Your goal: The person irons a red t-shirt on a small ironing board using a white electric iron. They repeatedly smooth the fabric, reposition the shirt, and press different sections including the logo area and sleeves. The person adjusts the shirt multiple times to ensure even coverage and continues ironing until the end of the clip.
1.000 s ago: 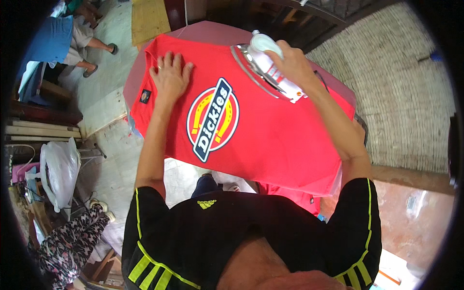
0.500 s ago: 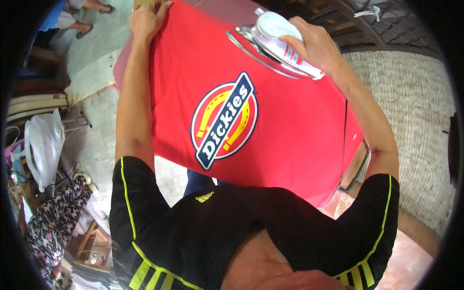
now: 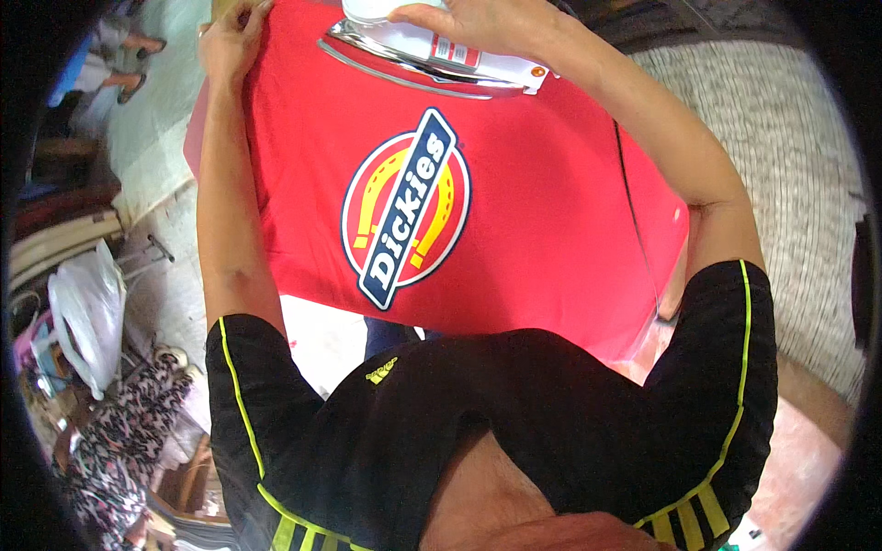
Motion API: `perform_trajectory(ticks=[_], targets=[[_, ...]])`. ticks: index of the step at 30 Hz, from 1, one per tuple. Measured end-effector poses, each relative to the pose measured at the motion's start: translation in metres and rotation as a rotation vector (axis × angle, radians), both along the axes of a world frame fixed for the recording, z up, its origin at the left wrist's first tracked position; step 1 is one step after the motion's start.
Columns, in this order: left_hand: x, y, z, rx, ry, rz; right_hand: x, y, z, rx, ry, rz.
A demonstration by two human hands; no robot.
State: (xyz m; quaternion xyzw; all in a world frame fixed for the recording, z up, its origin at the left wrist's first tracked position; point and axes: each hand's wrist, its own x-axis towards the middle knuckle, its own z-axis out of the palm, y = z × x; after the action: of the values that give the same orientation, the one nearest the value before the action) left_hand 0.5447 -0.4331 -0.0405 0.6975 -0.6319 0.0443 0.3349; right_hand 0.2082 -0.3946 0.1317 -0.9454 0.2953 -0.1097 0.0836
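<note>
A red cloth [image 3: 542,211] with a large round yellow, navy and white print lies spread over the surface before me. My right hand [image 3: 496,26] is closed round the handle of a white clothes iron [image 3: 432,64], partly cut off by the top edge. The iron's shiny metal soleplate rests on or just over the cloth, beyond the print. At the far left corner, my left hand [image 3: 231,41] is closed with its fingers pinched at the cloth's edge; the fingertips are partly out of view. A thin dark cord [image 3: 627,193] runs down across the cloth's right side.
A mauve-pink cover [image 3: 195,133] shows beneath the cloth's left edge. To the left are a white plastic bag [image 3: 87,317], patterned fabric [image 3: 129,441] and a wooden stool-like piece [image 3: 197,477]. Another person's sandalled feet [image 3: 131,84] are at the far left. A striped mat [image 3: 753,174] lies to the right.
My right hand has moved the iron left and farther away, and the iron has turned flatter across the cloth. The left hand and the cloth appear shifted slightly left in view.
</note>
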Motion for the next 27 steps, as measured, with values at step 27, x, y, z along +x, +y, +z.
perform_trajectory(ticks=[27], targets=[[-0.137,0.08,0.066,-0.285,-0.183,-0.18,-0.159,0.041,-0.041,0.079,-0.32,-0.993]])
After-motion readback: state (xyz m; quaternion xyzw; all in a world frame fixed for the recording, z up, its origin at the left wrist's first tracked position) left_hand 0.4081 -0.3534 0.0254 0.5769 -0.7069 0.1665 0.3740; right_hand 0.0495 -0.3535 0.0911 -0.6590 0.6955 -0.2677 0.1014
